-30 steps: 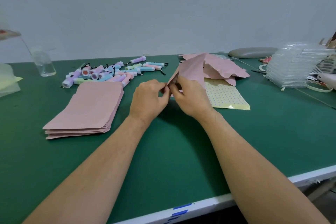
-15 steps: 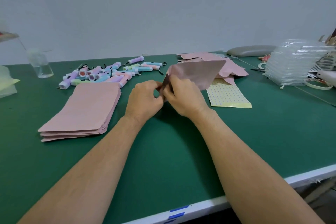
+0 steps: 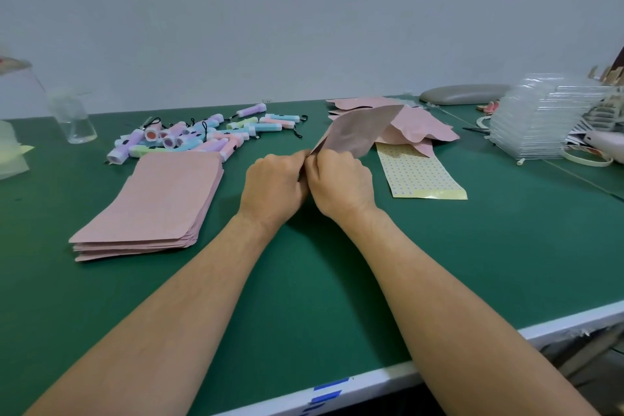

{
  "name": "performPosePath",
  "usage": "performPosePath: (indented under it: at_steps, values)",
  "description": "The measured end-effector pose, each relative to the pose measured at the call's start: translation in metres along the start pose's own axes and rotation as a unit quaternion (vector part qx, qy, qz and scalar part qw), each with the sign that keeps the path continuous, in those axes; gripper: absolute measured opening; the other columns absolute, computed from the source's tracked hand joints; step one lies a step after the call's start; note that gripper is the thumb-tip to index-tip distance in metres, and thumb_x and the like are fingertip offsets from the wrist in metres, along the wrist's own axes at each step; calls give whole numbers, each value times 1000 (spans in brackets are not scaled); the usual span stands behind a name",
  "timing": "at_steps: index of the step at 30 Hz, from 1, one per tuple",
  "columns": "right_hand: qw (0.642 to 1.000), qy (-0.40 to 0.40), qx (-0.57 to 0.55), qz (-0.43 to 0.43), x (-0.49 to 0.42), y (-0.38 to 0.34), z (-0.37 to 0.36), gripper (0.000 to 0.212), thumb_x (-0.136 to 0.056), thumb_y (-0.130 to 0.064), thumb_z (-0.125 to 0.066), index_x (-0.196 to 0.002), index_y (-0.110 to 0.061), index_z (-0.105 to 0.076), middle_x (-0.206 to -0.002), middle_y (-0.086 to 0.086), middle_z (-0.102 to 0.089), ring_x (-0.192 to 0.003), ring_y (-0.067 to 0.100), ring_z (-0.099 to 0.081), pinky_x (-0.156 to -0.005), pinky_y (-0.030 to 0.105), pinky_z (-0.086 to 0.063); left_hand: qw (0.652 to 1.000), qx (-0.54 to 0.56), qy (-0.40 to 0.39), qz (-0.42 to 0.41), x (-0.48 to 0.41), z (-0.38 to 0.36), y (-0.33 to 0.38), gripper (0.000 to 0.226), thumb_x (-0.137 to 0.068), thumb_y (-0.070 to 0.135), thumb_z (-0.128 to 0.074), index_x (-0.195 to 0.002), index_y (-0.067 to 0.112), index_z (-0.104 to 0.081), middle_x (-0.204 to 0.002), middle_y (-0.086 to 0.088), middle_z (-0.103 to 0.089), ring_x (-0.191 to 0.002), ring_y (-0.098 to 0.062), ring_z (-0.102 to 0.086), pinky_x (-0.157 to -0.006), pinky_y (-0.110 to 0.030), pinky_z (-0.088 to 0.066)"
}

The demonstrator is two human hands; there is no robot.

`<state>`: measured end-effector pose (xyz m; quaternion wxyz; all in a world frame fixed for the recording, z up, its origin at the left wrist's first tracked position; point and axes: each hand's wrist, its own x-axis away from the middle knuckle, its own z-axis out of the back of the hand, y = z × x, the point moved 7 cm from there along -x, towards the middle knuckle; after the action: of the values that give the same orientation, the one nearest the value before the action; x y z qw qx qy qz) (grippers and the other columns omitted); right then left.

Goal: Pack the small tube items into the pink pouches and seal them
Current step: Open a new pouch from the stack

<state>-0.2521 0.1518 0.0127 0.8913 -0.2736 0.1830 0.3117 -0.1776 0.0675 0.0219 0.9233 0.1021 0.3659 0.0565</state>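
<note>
Together, left hand (image 3: 273, 187) and right hand (image 3: 341, 184) pinch 1 matte pink pouch (image 3: 358, 132), raised and tilted

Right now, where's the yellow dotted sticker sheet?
In head view, the yellow dotted sticker sheet lies flat on the green table, right of the right hand, far end under loose pink pouches.

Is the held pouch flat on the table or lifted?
Lifted: left hand and right hand pinch the pouch by its near edge, rest slanting upward.
</note>
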Motion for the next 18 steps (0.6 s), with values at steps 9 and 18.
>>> performPosePath:
  at_steps: [9, 18]
  values:
    - [996, -43, 64, 50, -2, 2, -7, 42, -101, -32, -40, -61, -22, -34, -68, 1, -46, -56, 30, -42, -57, 35, -30, 975, 66, 30, 209, 1, -2, -43, 30, -90, 13, -54, -99, 27, -78, -81, 0, -74, -79, -30, -65, -65, -37, -52]
    - [991, 26, -65, -111, 3, 22, 11, 51, -83, -65, -41, -73, -19, -62, -74, 2, -61, -73, 33, -58, -65, 37, -48, 998, 5, 20, 61, 2, -1, -6, 24, -96, 37, -64, -102, 19, -78, -82, -4, -77, -79, -33, -71, -76, -45, -58]
